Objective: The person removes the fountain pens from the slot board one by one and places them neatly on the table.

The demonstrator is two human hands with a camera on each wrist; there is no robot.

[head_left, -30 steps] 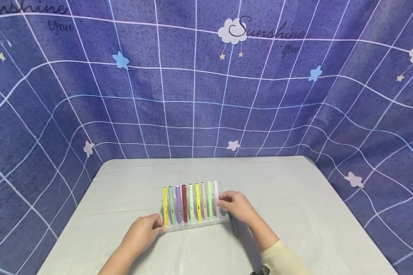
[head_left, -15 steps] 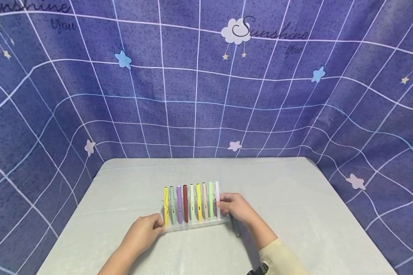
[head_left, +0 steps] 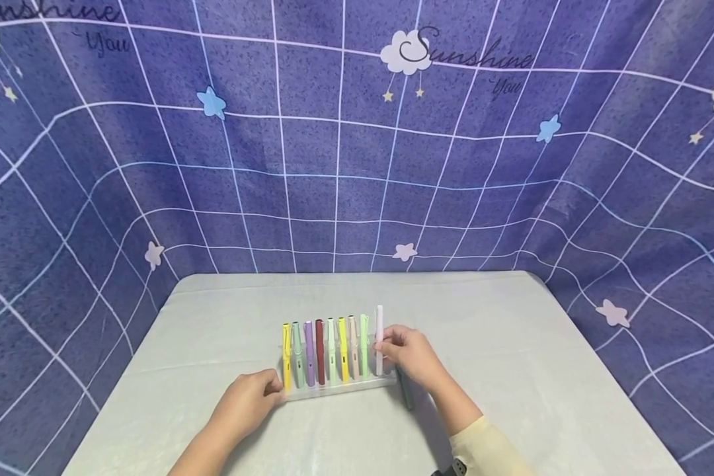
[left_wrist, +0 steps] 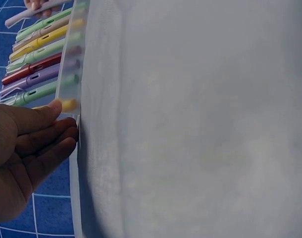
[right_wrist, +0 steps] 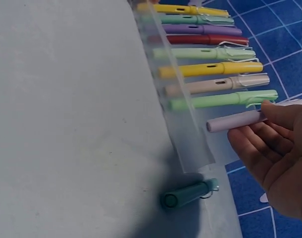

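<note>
A clear pen stand (head_left: 339, 389) holds a row of upright pens in yellow, green, purple, dark red and beige. My left hand (head_left: 245, 403) grips the stand's left end, its thumb over the front lip beside the yellow pen (head_left: 286, 370). At the other end my right hand (head_left: 415, 356) pinches a pale lilac pen (right_wrist: 235, 120) between thumb and fingers. The right wrist view shows that pen's lower end free of the stand's front lip, next to the light green pen (right_wrist: 220, 100). A dark green pen (right_wrist: 188, 194) lies on the table by the stand's right end.
The stand rests on a table with a pale grey cover (head_left: 488, 330). A blue curtain (head_left: 309, 145) with a line grid, stars and clouds surrounds the table at the back and sides.
My right hand has raised the pale lilac pen from its place in the row and shifted it slightly right. The left hand and the stand have stayed put.
</note>
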